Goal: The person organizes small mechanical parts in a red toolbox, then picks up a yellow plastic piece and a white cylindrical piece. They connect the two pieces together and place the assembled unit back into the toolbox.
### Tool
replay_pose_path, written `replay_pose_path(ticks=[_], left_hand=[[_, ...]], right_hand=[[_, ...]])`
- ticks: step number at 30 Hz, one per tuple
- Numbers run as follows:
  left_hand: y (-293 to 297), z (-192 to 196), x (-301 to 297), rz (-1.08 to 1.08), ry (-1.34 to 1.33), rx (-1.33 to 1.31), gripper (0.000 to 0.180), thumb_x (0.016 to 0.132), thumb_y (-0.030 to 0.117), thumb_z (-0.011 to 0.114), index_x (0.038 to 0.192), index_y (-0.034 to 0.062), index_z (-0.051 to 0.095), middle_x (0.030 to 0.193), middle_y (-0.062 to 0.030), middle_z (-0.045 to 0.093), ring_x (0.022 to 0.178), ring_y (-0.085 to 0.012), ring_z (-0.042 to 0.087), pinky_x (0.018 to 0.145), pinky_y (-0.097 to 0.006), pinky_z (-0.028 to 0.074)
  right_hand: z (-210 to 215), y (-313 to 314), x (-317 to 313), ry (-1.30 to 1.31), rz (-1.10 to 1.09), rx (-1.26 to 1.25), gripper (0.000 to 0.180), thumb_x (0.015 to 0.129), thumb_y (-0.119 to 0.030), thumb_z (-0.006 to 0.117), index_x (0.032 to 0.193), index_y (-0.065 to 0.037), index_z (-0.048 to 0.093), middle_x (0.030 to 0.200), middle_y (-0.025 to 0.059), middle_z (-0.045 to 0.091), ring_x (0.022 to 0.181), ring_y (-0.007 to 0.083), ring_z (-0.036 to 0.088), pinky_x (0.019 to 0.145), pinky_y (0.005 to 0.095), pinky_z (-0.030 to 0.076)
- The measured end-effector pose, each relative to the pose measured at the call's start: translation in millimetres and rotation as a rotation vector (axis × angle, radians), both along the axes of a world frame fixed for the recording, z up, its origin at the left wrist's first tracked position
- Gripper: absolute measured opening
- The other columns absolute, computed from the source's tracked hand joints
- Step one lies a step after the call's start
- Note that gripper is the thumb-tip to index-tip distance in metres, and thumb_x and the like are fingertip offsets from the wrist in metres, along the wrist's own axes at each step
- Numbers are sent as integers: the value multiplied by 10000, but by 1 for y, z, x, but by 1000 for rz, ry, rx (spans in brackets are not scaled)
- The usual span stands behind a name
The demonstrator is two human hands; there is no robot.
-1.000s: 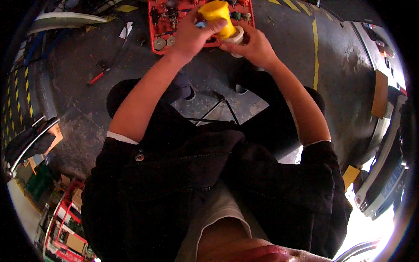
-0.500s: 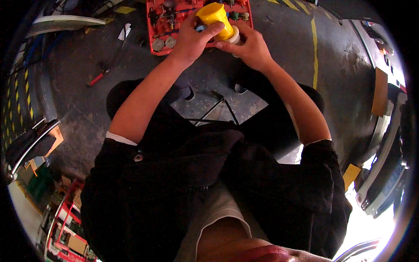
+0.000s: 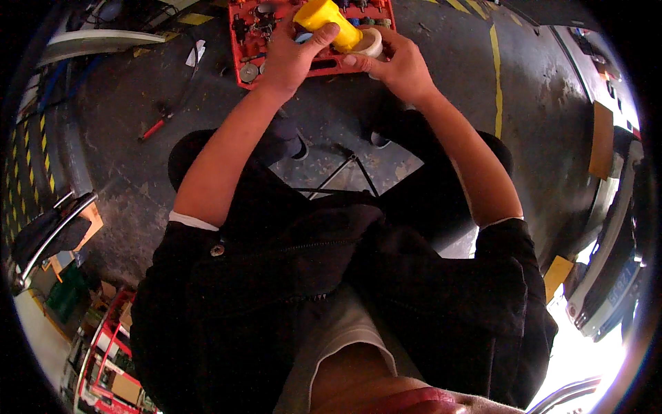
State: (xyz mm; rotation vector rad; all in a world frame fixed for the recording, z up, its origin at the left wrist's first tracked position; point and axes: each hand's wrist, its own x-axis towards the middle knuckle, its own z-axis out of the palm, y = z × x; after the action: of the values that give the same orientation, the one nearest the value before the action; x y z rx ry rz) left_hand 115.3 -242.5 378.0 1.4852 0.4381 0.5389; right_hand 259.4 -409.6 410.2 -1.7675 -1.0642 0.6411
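Tools lie on the dark floor [image 3: 124, 103] far to my left: a small one with a red handle [image 3: 153, 128] sits by itself, well apart from my hands. Next comes a red case [image 3: 243, 52], open and flat on the floor, with little round parts in its slots. My left hand [image 3: 293, 58] is over that case. Its fingers wrap around a yellow plastic piece [image 3: 329, 18] shaped like a thick tube, and the thumb presses on its side, so the hold is tight. The yellow piece tilts, with its low end going into a white ring [image 3: 369, 44]. My right hand [image 3: 400, 65] holds that white ring from the other side, fingers curled on its edge. Both hands meet above the right part of the case. Further right, a yellow line [image 3: 495, 69] runs along the floor.
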Motion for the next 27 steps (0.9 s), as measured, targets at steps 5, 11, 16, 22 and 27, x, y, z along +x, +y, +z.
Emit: replay_pose_path(ticks=[5,11,16,22,27], left_hand=[[-4,0,2,-64,-69,-239,568,952,227,736,1422,48,471,1298,-100,576,1172,-241,589,996,-377,491],[-13,6,0,-65,143,-111,529,946,219,743,1384,33,510,1270,-102,596,1179,-241,597,998,-390,500],[-11,5,-1,-20,84,-65,541,947,218,741,1394,32,499,1279,-106,594,1188,-245,597,1017,-393,492],[-3,8,6,16,33,178,513,906,328,772,1285,32,592,1147,-65,672,1046,-184,656,925,-344,527],[-3,-13,-1,-67,315,539,630,811,415,839,1260,28,624,1175,-91,706,1086,-207,677,950,-357,527]], right_hand=[[-2,2,1,-32,29,15,620,743,-456,886,1103,8,687,933,102,721,834,183,688,786,329,554],[-1,0,1,-272,55,43,643,731,-488,881,1088,15,702,917,135,729,814,220,705,755,364,558],[10,3,-4,-207,37,-71,620,744,-490,870,1067,14,711,892,140,736,792,228,718,735,374,561],[-29,-8,35,26,-60,-82,549,807,-423,837,1142,-11,697,950,131,744,872,229,734,796,354,572],[-3,-4,40,391,-122,72,562,917,-288,756,1339,19,546,1224,133,650,1116,224,629,965,360,502]])
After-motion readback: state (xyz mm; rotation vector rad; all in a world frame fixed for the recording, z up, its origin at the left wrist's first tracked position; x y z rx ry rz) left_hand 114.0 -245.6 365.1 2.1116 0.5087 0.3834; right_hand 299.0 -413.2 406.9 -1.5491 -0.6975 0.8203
